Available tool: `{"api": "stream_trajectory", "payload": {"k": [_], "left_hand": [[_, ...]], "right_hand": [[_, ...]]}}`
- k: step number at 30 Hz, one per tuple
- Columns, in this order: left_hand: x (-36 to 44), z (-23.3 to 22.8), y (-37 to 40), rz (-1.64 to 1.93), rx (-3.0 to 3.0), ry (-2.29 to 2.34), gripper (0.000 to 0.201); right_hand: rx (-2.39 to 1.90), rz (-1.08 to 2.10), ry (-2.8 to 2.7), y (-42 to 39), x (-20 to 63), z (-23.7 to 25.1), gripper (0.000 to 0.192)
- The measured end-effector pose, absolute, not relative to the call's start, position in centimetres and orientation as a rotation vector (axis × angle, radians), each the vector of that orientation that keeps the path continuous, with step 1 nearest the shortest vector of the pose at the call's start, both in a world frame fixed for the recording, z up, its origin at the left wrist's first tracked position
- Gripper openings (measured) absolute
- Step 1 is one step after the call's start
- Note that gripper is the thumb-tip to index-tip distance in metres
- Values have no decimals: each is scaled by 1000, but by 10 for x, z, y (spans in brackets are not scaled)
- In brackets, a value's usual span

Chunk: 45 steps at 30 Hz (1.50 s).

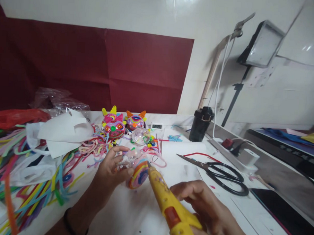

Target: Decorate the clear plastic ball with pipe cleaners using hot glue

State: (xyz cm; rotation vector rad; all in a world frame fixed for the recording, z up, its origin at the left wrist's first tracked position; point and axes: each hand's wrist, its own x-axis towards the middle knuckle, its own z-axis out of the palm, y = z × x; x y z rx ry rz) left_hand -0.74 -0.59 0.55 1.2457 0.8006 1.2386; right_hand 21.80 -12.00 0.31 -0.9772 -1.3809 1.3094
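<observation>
My left hand (114,169) grips a clear plastic ball (129,158) partly covered by a coiled, striped disc of coloured pipe cleaners (140,175). A pale pink pipe cleaner (160,161) loops out behind it. My right hand (207,209) is wrapped round a yellow glue gun (166,204) with a red switch on its side. The gun's nozzle points at the edge of the striped disc; whether it touches cannot be made out. Behind my hands sit decorated balls with ears, one with a green nose (114,128) and one with orange ears (136,120).
Loose pipe cleaners (36,192) and white paper (65,129) spread across the left. Black-handled scissors (217,172) lie to the right, before a black bottle (201,124) and a power strip (233,155). A clear ball (141,136) and small digital clock (157,126) stand behind.
</observation>
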Motion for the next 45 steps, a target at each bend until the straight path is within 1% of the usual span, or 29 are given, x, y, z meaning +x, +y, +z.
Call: {"api": "stream_trajectory", "payload": {"k": [6,17,27,32,45], "left_hand": [[-2,7,-12,1280,1213,813,56],[3,7,-17,1255,1246,842,54],[0,3,-14,1198,1325,862,57],[4,5,-18,1254,1289,868,55],[4,4,-18,1229,1311,880,56]], "right_hand": [[-848,1300,-1220,-108,212,1,31],[-742,1372,-1272,-104,220,-11,24],[-673,1347,-1197,-102,223,-24,32],[-637,1362,-1188,-103,224,-26,34],[-687,1334,-1182,-103,223,-31,42]]}}
